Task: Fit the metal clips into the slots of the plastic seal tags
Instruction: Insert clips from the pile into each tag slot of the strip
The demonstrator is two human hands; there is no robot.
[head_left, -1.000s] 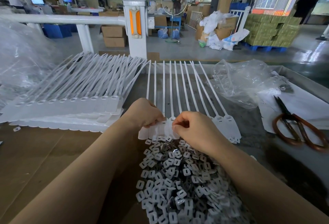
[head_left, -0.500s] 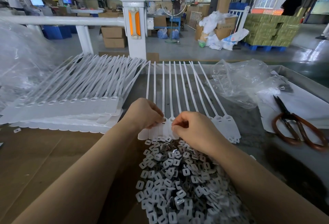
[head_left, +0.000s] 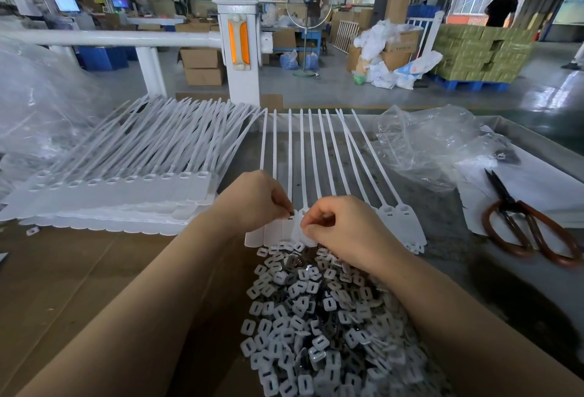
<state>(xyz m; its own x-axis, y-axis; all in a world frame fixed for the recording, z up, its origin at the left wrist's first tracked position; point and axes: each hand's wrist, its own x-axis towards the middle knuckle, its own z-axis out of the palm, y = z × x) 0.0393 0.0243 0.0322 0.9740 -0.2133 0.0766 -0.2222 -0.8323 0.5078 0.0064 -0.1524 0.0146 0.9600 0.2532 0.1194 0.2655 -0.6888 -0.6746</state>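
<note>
At centre frame, left hand with fingers curled, thumb and fingertips pinching a small dark metal clip right at the slot in the head of a white plastic seal tag. Just to the right, right hand also curled, fingertips pressed onto the neighbouring tag heads; cannot tell whether a clip sits under them. Both hands touching the same strip of joined seal tags, flat heads towards the bottom of the frame, thin tails fanning up towards the top centre. Directly below the hands, at lower centre, a heap of loose metal clips, small squarish pieces each with a slot, touching the near edge of the tag heads. At left centre, a thick stack of more seal tag strips lying on brown cardboard. At far left, a crumpled clear plastic bag; another clear bag at upper right of the grey table. At right edge, black scissors with brown handles on a white sheet.
</note>
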